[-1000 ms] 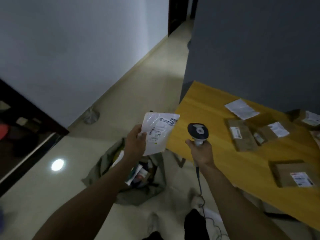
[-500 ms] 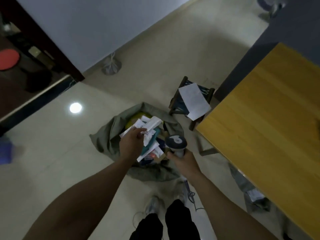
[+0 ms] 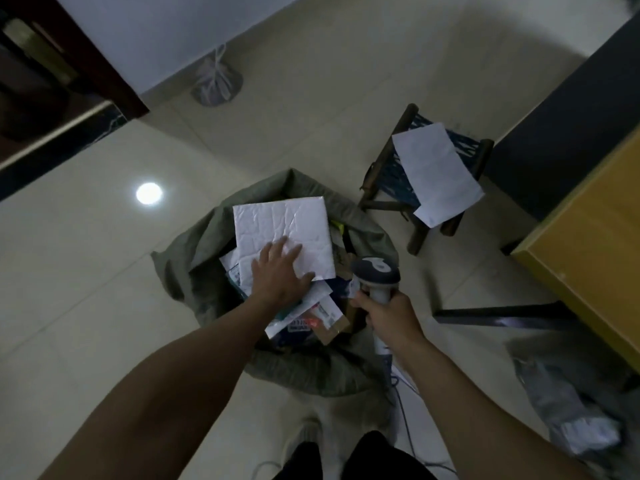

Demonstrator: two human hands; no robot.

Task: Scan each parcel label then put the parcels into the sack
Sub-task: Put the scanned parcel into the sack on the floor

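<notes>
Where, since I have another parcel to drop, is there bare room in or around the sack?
Bare floor lies left of the sack, and beyond it toward the tied bag. The sack's mouth is crowded: left hand on the white parcel; right hand with scanner and the stool close its right.

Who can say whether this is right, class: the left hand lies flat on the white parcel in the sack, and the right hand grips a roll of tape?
Not quite. The head view shows the right hand gripping a scanner, not tape. The left hand does lie flat on the white parcel in the sack.
</notes>
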